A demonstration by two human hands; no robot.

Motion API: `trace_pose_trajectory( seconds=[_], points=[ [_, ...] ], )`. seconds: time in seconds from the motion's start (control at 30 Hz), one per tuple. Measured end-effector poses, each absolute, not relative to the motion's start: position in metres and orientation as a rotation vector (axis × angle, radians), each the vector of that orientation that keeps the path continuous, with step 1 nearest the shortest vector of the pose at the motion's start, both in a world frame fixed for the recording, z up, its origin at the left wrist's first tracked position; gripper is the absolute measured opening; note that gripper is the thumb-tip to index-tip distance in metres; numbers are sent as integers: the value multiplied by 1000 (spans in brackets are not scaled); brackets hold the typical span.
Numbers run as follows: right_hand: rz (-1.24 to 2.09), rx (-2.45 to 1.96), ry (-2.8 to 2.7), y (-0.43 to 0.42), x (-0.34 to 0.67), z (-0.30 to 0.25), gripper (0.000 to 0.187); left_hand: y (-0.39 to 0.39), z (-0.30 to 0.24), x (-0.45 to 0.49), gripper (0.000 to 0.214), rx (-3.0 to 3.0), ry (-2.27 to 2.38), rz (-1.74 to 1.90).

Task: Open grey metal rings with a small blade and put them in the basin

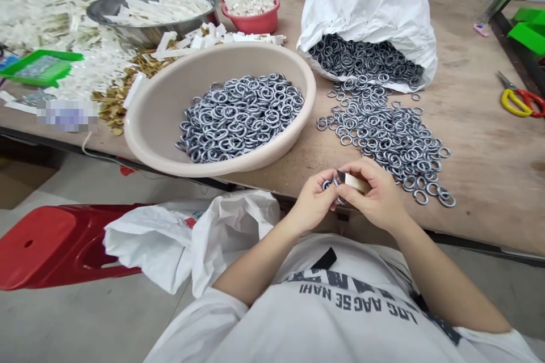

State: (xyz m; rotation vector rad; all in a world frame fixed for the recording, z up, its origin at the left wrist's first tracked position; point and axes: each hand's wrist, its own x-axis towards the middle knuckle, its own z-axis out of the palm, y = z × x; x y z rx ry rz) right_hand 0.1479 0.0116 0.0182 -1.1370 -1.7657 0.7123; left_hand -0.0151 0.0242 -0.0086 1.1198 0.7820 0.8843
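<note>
In the head view my hands meet at the table's front edge. My left hand (316,199) is closed, pinching a few grey rings (327,184) between thumb and fingers. My right hand (377,190) is closed around a small cutting blade (353,182), with a cream grip and a dark tip that points at the rings. Fingers hide part of both. Just beyond my right hand lies a loose pile of grey rings (383,130). Left of it, a large beige basin (149,119) holds many more such rings.
An open white sack (366,0) spills rings onto the table. Yellow-and-red scissors (517,102) lie at right. At left are a metal bowl (145,31), a red bowl (255,22), a green tray (68,59) and white strips. Below stand a red stool (38,244) and a white bag (166,238).
</note>
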Motion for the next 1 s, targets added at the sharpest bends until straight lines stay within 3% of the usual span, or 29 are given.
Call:
trace_pose_trajectory(
  seconds=[0.1, 0.33, 0.6, 0.87, 1.0],
  points=[
    [733, -1182, -1747, 13, 148, 20, 13, 24, -7, -18, 37, 1234, 823, 858],
    [445, -1293, -1986, -1, 156, 26, 24, 24, 2, -22, 36, 1240, 954, 874],
    [379, -1334, -2161, -12, 158, 28, 31, 24, 7, -23, 36, 1231, 946, 875],
    [674, -1345, -1983, 8, 165, 28, 39, 17, 7, -29, 34, 1343, 821, 788],
    [849, -1158, -1745, 18, 139, 55, 33, 11, 48, -44, 28, 1567, 909, 970]
  ],
)
